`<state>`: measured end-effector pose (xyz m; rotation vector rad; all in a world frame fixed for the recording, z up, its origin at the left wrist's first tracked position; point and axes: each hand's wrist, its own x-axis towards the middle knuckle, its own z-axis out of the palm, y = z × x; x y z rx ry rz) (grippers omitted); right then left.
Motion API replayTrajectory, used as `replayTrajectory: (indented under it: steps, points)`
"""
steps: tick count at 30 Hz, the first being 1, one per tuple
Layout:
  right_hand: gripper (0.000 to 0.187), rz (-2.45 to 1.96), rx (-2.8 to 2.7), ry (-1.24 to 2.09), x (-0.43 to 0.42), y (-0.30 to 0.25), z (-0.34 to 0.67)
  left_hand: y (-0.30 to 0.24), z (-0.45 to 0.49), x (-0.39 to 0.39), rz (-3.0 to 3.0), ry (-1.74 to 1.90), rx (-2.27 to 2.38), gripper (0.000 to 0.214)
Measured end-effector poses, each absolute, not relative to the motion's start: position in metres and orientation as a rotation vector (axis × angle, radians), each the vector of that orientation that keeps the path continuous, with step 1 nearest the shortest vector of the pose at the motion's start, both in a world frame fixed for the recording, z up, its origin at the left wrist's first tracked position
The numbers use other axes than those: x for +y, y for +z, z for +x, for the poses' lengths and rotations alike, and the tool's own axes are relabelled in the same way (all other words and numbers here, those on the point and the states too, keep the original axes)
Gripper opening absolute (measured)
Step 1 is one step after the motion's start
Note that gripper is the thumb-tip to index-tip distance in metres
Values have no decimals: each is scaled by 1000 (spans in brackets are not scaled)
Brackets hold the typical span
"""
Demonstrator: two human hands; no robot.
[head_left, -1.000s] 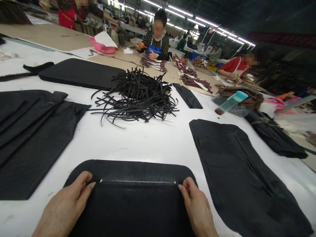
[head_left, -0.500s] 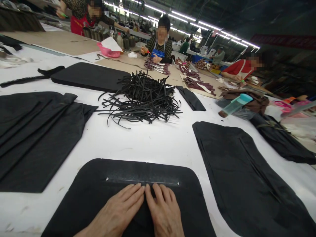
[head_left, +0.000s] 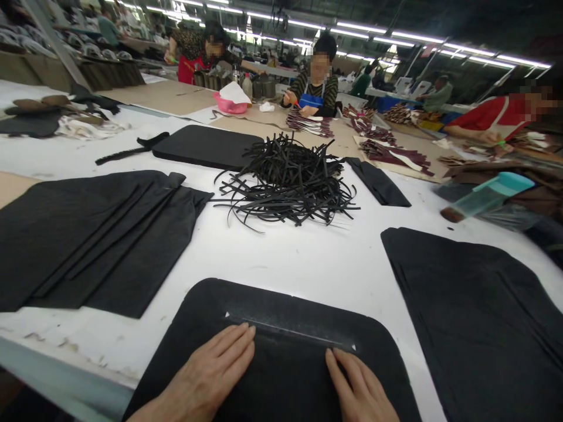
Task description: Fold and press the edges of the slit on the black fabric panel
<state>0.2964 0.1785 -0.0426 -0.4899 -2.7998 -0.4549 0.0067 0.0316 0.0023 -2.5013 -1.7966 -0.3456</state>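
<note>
In the head view, I see my left hand [head_left: 206,375] and right hand [head_left: 358,390] lying flat on a black panel [head_left: 285,305], well apart from each other. This panel lies on the white desk [head_left: 281,258], at the near edge. The fingers [head_left: 235,346] are stretched out, close together, and grip nothing. Their tips are just below a pale line [head_left: 290,333] across the panel. A heap of black strips [head_left: 288,181] lies farther back.

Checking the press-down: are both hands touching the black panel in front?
Touching. The head view shows the left hand and right hand lying flat on the black panel, no gap.
</note>
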Motion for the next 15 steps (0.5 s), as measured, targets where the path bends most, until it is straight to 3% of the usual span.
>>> replayTrajectory:
  steps: [7,11,13,15]
  points:
    - [44,-531,-2812,-515,188,-48,324,-20,-23,10,-2306,-549,-1938,63]
    - [26,-678,-2733,-493,191,-42,326,-17,-27,9,-2204,-562,-1950,64]
    - [18,-840,-2657,-302,186,-31,317,-9,-22,10,-2159,-541,-1957,65]
    - [16,-964,-2612,136,174,-18,296,0,-11,16,-2164,-552,-1944,66]
